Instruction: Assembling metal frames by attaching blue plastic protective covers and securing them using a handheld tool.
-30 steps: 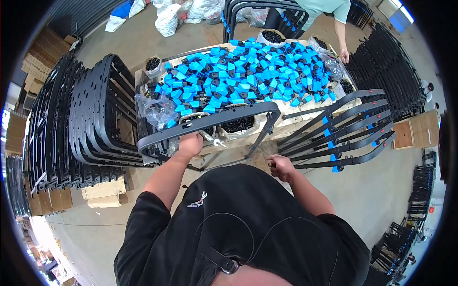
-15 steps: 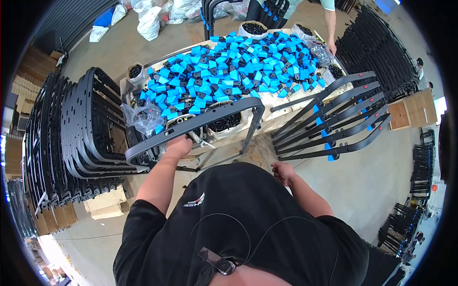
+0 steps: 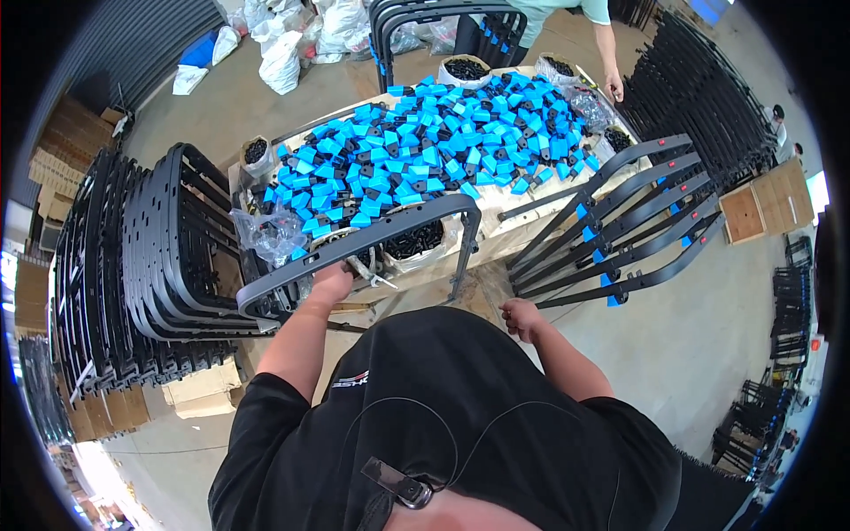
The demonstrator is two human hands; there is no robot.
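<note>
The black frame point(image 3: 354, 243) stood slanted at the near edge of the table point(image 3: 518, 230), its upper bar crossing in front of an open sack point(image 3: 450, 232) of small black parts, and the likeliest trouble was that it might tip or swing, since no second hand steadied it. The left hand point(image 3: 333, 285) was up against that bar near its left end, with its fingers mostly hidden behind it, so whether they were clamped on it could not be told; a weak hold there could have let the far corner drop. The right hand point(image 3: 521, 317) was apart from the frame, fingers curled in, and whether they pinched anything small could not be made out. A sideways slip might have knocked the sack and spilled its contents, or dragged the clear plastic bag point(image 3: 268, 234) beside the bar. The left-hand stack of frames point(image 3: 159, 239) stood close by, so a careless turn could have scraped it, while the heaped blue pieces point(image 3: 425, 146) beyond the sack looked loose enough to slide if the table were jolted
</note>
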